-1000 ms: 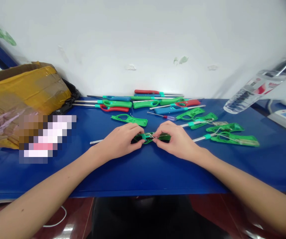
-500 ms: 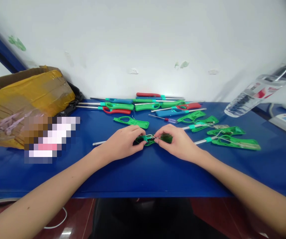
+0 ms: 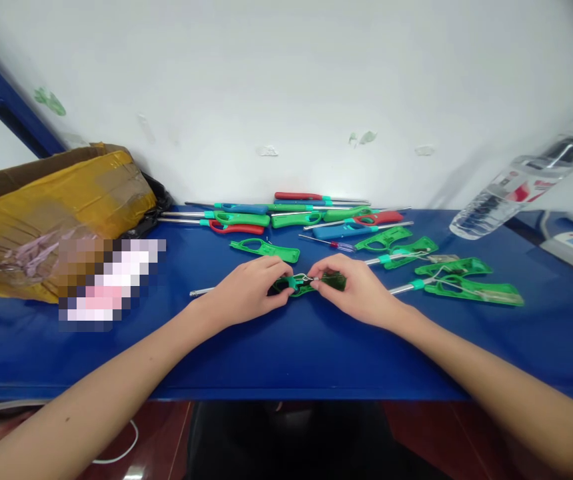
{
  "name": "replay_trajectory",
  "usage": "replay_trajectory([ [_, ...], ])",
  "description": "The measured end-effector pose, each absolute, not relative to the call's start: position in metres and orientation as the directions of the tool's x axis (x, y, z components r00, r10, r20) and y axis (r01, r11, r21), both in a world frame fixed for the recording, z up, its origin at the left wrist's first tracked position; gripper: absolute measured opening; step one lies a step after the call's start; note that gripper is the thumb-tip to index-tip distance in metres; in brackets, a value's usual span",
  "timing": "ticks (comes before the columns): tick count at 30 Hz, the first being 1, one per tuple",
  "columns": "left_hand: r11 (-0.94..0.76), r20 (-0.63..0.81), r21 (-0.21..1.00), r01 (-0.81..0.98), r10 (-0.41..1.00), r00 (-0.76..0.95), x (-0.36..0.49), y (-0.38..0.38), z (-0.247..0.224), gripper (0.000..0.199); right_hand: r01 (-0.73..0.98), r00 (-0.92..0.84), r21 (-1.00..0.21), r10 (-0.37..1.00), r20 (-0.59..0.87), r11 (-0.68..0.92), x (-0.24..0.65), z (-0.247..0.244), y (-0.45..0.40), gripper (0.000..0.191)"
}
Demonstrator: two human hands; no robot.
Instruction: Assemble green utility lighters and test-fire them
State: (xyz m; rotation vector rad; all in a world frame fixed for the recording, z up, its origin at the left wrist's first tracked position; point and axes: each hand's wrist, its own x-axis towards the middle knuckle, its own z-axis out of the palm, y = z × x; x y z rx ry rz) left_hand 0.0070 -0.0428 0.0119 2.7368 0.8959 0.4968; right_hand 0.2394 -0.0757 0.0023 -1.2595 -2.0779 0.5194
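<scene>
Free tabletop [image 3: 296,360] between the forearms [image 3: 131,373]; lighters [image 3: 244,219] behind the hands [image 3: 246,290]

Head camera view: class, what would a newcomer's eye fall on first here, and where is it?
Probably the left hand and right hand, mid-picture, with their fingers at an opened green lighter above the blue tabletop. Behind them, red, green and blue lighters lie along the wall. A yellow-taped box stands out at left, a clear bottle at right.

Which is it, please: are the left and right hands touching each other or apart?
Apart: the head view shows a gap between the left hand and right hand, with the green handle visible there.
</scene>
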Motion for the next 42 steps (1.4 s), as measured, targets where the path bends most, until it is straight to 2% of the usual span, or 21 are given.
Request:
replay_trajectory([
  [17,-0.795,0.226,0.297,0.529,0.596,0.77,0.0063,-0.0429,0.0134,0.016,0.62,-0.334,-0.649,0.897,0.29,0.441,0.2419,0.0026,-0.075,0.01],
  [25,-0.789,0.212,0.344,0.509,0.594,0.776,0.006,-0.0419,0.0135,0.016,0.606,-0.325,-0.666,0.9,0.291,0.435,0.242,0.0008,-0.0732,0.009],
  [32,-0.788,0.199,0.364,0.497,0.587,0.785,0.0033,-0.04,0.0128,0.017,0.617,-0.373,-0.617,0.872,0.316,0.488,0.2418,0.0035,-0.0742,0.009],
  [42,-0.794,0.21,0.351,0.496,0.584,0.784,0.0034,-0.0412,0.0158,0.017,0.618,-0.376,-0.618,0.873,0.31,0.486,0.2418,0.005,-0.0743,0.011],
])
